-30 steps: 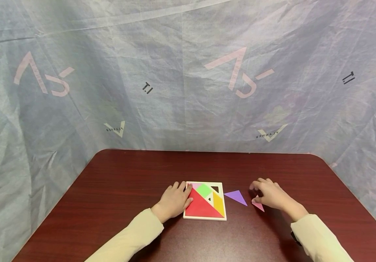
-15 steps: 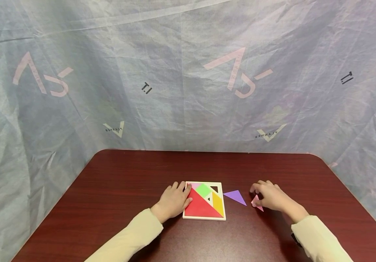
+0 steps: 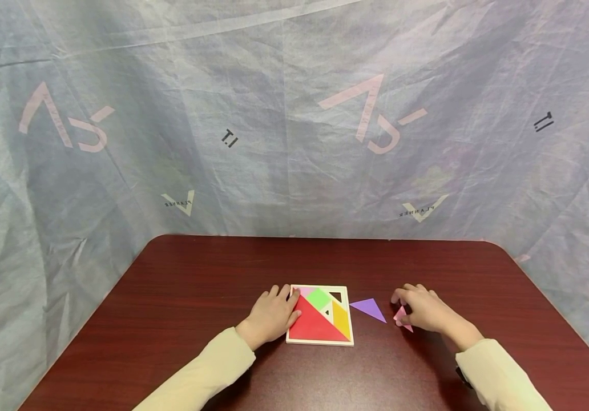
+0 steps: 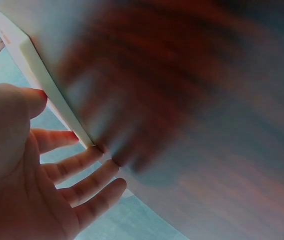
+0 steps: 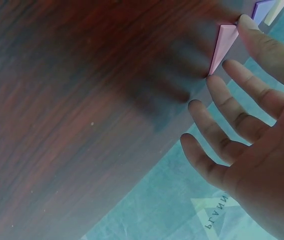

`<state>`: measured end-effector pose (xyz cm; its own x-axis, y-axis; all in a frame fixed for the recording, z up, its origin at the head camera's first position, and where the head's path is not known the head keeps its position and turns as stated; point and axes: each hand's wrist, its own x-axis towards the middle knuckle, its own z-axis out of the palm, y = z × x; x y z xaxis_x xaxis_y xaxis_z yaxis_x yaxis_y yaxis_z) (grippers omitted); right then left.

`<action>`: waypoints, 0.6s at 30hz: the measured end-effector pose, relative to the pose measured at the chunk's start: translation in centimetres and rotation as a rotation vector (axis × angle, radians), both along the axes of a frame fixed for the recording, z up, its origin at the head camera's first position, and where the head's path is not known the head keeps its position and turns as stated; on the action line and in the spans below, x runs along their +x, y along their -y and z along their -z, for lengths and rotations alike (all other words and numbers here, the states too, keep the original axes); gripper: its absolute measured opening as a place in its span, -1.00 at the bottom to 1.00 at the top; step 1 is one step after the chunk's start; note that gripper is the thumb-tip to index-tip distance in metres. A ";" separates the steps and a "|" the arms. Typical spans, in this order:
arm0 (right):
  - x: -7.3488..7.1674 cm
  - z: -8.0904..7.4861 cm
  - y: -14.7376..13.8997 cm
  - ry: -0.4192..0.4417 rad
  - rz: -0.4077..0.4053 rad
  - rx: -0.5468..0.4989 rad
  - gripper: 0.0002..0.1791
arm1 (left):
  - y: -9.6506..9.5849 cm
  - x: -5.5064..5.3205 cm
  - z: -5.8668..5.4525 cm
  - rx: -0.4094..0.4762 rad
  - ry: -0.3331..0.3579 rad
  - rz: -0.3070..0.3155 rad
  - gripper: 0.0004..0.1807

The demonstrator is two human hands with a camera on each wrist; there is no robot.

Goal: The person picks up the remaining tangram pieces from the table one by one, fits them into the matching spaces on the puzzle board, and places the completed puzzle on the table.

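On the table lies a square tangram tray (image 3: 320, 343) with a pale rim. Its pieces include a large red area (image 3: 311, 325), a green square (image 3: 318, 298) and a yellow parallelogram (image 3: 341, 319). My left hand (image 3: 270, 317) rests on the tray's left edge, thumb and index finger reaching over the rim. To the right, a small pink triangle (image 5: 224, 45) lies under my right hand (image 3: 424, 308). The right thumb touches the triangle while the other fingers spread loosely beyond it. A purple triangle (image 3: 370, 309) lies between the tray and that hand.
The dark red wooden table (image 3: 197, 268) has rounded far corners. Behind and beside it hangs a grey printed cloth (image 3: 284, 171). A dark opening (image 3: 335, 297) shows in the tray's upper right corner, and a smaller one sits near its middle.
The right thumb has shifted slightly onto the pink triangle, which has turned a little. My left hand, the tray and the purple triangle stay where they were.
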<state>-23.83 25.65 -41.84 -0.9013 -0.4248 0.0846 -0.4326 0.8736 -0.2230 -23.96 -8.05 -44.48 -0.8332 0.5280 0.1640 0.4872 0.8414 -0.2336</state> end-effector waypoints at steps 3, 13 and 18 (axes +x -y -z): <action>0.0 0.0 0.0 0.002 -0.002 0.000 -0.69 | 0.0 0.0 0.0 0.000 0.003 -0.001 -0.47; -0.1 0.0 0.1 0.008 0.000 -0.005 -0.69 | 0.1 0.0 0.1 0.005 -0.006 0.002 -0.48; -0.1 0.0 0.1 0.010 0.013 -0.009 -0.68 | 0.0 0.0 0.0 0.005 -0.009 0.004 -0.48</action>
